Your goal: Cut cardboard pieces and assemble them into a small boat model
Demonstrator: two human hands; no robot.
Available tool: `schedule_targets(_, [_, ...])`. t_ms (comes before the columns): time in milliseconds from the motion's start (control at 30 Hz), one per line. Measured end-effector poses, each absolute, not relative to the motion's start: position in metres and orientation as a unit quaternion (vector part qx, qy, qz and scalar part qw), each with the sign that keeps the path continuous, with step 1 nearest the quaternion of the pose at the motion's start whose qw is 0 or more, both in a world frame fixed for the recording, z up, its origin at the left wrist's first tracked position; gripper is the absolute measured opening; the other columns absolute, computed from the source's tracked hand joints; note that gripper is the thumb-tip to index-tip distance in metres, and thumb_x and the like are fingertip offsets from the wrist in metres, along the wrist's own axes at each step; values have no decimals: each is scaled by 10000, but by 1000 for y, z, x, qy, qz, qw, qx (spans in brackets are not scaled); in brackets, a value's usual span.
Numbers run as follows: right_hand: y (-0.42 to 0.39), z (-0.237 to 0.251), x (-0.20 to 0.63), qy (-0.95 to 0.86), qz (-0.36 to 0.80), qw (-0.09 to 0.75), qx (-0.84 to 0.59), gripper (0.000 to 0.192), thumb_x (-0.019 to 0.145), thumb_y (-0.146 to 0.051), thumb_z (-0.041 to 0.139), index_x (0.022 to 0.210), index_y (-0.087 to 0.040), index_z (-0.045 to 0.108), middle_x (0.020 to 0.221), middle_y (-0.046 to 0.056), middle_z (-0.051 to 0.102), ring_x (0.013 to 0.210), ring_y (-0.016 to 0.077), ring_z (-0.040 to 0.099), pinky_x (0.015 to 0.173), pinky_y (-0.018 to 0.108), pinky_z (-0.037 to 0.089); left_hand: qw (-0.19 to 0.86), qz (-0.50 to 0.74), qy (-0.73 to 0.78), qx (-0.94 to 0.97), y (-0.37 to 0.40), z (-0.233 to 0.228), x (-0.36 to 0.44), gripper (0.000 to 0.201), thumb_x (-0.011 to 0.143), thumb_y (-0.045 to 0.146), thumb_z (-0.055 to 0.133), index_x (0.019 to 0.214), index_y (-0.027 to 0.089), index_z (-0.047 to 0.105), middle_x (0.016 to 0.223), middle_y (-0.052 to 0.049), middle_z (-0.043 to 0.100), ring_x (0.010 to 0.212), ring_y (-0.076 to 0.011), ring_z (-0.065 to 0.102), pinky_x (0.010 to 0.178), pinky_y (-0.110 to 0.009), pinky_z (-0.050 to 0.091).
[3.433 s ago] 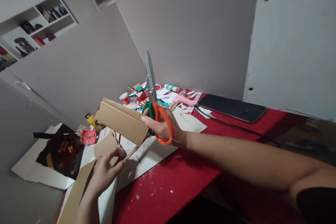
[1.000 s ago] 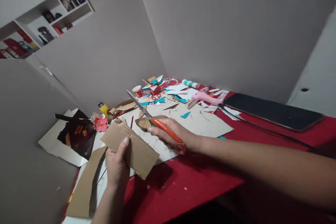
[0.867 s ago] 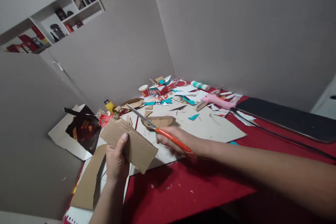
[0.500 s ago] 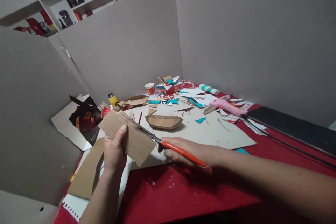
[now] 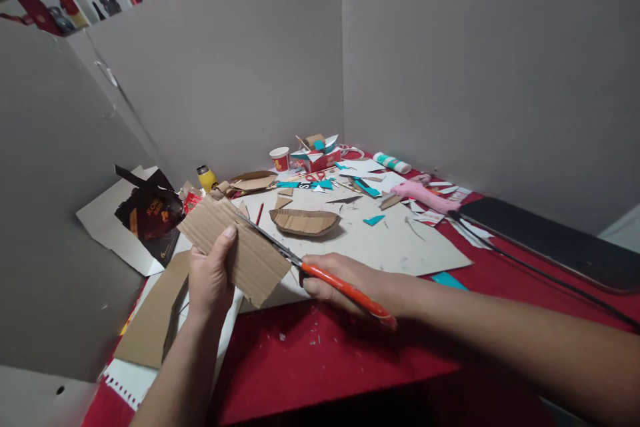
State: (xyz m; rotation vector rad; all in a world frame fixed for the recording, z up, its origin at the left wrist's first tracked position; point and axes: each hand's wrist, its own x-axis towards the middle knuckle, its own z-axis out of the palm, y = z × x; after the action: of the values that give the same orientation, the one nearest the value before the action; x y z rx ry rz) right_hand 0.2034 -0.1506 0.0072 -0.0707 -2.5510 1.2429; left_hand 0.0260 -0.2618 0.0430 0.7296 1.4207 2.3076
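My left hand [image 5: 213, 275] grips a rectangular piece of corrugated cardboard [image 5: 255, 263], its thumb lying on the near face and the other fingers hidden behind. In my right hand [image 5: 340, 280] are orange-handled scissors [image 5: 347, 290]. Their blades lie along the upper right edge of the cardboard; how far apart the blades are, I cannot tell. Beyond the scissors, a boat-shaped cardboard piece [image 5: 305, 222] rests on a white board [image 5: 420, 250]. A larger cardboard sheet [image 5: 150, 317] lies to the left of my left hand.
A pink glue gun [image 5: 425, 195] with a black cord lies at right, near a long black panel [image 5: 545, 237]. Farther back are a paper cup [image 5: 280, 159], a yellow jar [image 5: 207, 178], a small model boat [image 5: 317, 152] and scattered scraps. Red cloth [image 5: 320, 373] covers the table.
The camera view has turned slightly, so the scene sits a little farther left and higher. Both hands keep hold of the cardboard and scissors, with the blades still at the cardboard's edge.
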Motion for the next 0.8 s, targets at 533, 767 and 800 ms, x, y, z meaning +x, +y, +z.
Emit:
schedule_targets(533, [-159,5,201,-852,493,172,-39,559,885,-703,372,646,-198,346,598,-48,322,551,90,294,500,239,283,193,809,495,253,-260,43,27,420,584,269,860,963,179,702,795,15,735,669,-152,688,642,-242,566])
schedule_targets(767, [-155,12,204,-881,443,157,-58,581,906,-716,261,702,-188,391,682,-1,444,604,118,386,572,270,352,237,786,511,254,-262,42,36,422,591,246,865,972,184,693,803,10,741,691,-147,693,689,-248,576])
schedule_targets(800, [-154,11,204,-879,446,155,-60,573,906,-710,282,697,-188,393,672,-7,432,595,114,372,564,265,344,236,787,509,257,-261,42,37,424,591,246,866,973,184,694,806,10,741,686,-141,689,688,-245,577])
